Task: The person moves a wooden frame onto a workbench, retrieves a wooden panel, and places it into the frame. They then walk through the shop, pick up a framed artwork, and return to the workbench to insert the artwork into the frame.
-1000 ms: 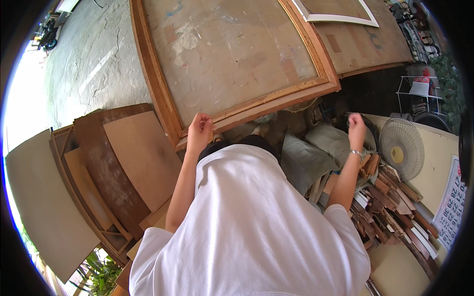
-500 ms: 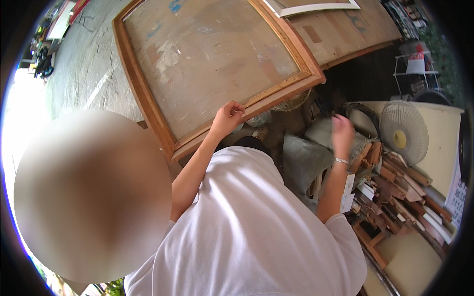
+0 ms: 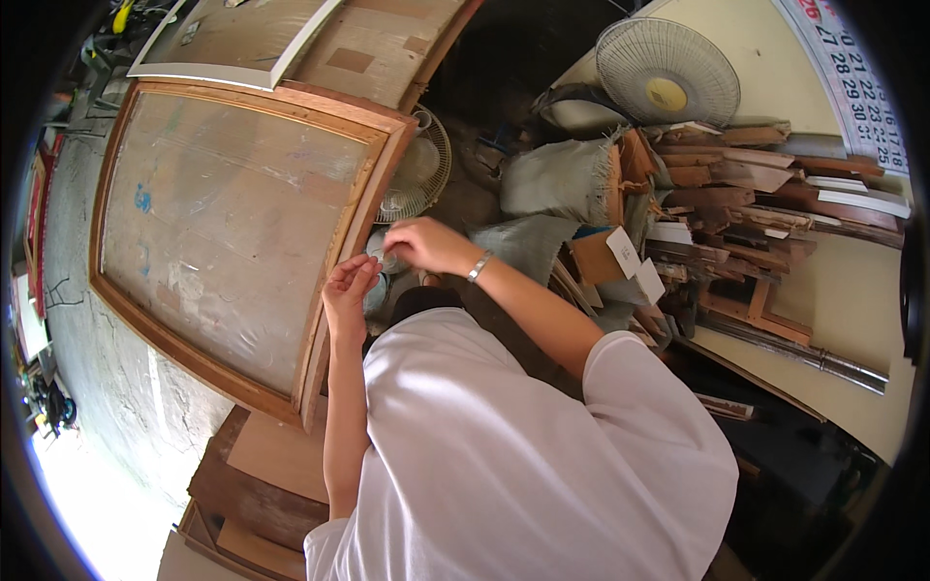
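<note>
My left hand [image 3: 347, 290] is at the near right edge of a large brown wooden frame [image 3: 308, 363], its fingers pinched together. Close beside it, my right hand [image 3: 426, 244], with a silver band at the wrist, has its fingers bent down toward the left fingertips. What either hand holds, if anything, is too small to make out. The wooden frame lies on a worn, scuffed tabletop [image 3: 228, 184] marked with blue paint. Beyond it rests a white frame [image 3: 208, 76], on the same work surface.
A floor fan [image 3: 423, 165] stands below the table edge; another fan [image 3: 668, 73] is at the far right. Grey-green sacks [image 3: 552, 184] hold wood offcuts, beside stacked wooden strips [image 3: 741, 179]. Brown boards [image 3: 262, 484] lean at lower left. A calendar [image 3: 848, 77] hangs on the wall.
My right hand has swung left from beside the sacks to meet my left hand. My left hand has lifted off the frame's edge. The view has turned to the right.
</note>
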